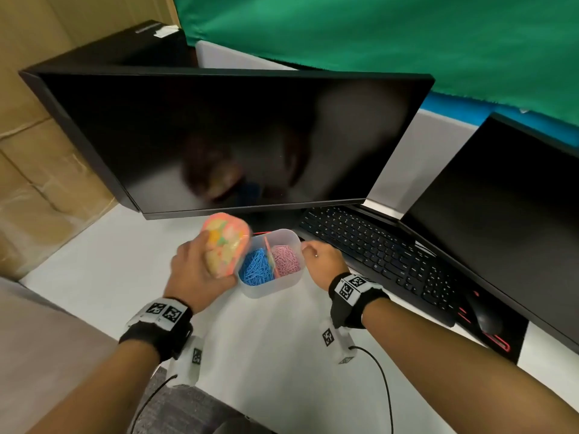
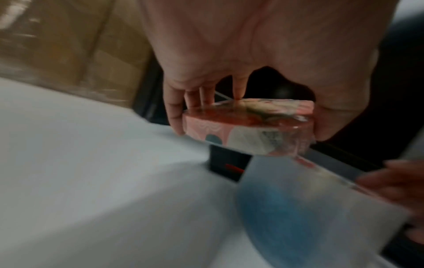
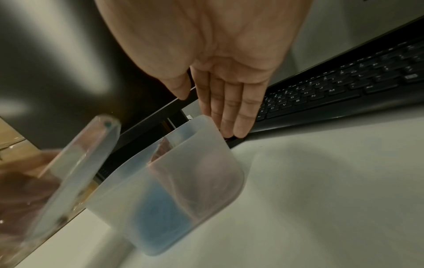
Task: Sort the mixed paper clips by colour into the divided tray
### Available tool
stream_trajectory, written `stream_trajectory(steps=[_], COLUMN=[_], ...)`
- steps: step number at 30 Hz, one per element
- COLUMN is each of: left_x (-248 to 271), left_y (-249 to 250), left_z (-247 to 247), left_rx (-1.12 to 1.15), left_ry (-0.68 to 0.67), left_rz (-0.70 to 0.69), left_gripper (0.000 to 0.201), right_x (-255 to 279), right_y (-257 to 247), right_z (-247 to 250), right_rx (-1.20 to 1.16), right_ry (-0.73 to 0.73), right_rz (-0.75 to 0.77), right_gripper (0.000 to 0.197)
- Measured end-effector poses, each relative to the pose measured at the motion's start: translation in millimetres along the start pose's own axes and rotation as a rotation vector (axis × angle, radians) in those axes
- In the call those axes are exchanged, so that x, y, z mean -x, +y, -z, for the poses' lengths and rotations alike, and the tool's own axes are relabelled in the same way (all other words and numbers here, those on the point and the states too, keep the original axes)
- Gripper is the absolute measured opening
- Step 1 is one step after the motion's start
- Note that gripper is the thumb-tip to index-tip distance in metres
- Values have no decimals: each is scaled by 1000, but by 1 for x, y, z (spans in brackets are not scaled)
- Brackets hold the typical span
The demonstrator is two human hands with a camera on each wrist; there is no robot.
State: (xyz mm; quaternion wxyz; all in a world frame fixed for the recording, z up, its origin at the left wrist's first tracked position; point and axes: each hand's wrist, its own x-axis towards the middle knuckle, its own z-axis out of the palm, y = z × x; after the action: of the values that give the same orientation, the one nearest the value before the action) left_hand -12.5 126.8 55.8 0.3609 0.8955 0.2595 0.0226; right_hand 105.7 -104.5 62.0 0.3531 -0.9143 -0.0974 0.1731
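A translucent divided tray [image 1: 272, 289] stands on the white desk [image 1: 282, 355], with blue paper clips [image 1: 257, 269] in its left compartment and pink paper clips [image 1: 285, 261] in its right one. My left hand [image 1: 200, 266] grips a clear pink-patterned box [image 1: 226, 244] with mixed colours inside, tilted just above the tray's left rim. The left wrist view shows the box [image 2: 247, 127] held between thumb and fingers. My right hand [image 1: 319, 258] is beside the tray's right rim with straight fingers [image 3: 231, 108] that reach down behind the tray [image 3: 206, 181] and hold nothing.
A dark monitor [image 1: 219, 136] stands close behind the tray. A black keyboard [image 1: 376, 255] lies right of it, with a mouse [image 1: 485, 317] and a second screen [image 1: 501, 214] beyond. Cardboard boxes [image 1: 31, 151] line the left. Wrist-camera cables trail over the desk's near part.
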Motion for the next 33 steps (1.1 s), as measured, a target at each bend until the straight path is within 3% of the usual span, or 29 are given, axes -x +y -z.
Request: stream_trajectory(steps=[3,6,12,25,30,33], left_x=[-8,-19,-31,-42,-41,-44], left_y=[34,55,58,62,63,65], left_z=[-11,-25,-36,-27,-26,-26], left_rx=[-121,-334,-470,-468,-490,-492], left_ry=[-162,-278,-376,-480,-485,-489], left_rz=[-226,-323,-338,-337,-342,-341], left_gripper=[110,110,110,110,112,113], right_x=[-5,-9,-8,-8,-12,-10], right_y=[1,1,1,8,15,15], right_z=[-2,-2,-3,-9,-16,-13], right_rx=[-25,-74,-104,-168,-280,-442], right_ry=[0,6,-20,60,20,-41], right_rz=[-36,-65,-54,-98,-224,-310], right_gripper=[44,56,35,26,29,21])
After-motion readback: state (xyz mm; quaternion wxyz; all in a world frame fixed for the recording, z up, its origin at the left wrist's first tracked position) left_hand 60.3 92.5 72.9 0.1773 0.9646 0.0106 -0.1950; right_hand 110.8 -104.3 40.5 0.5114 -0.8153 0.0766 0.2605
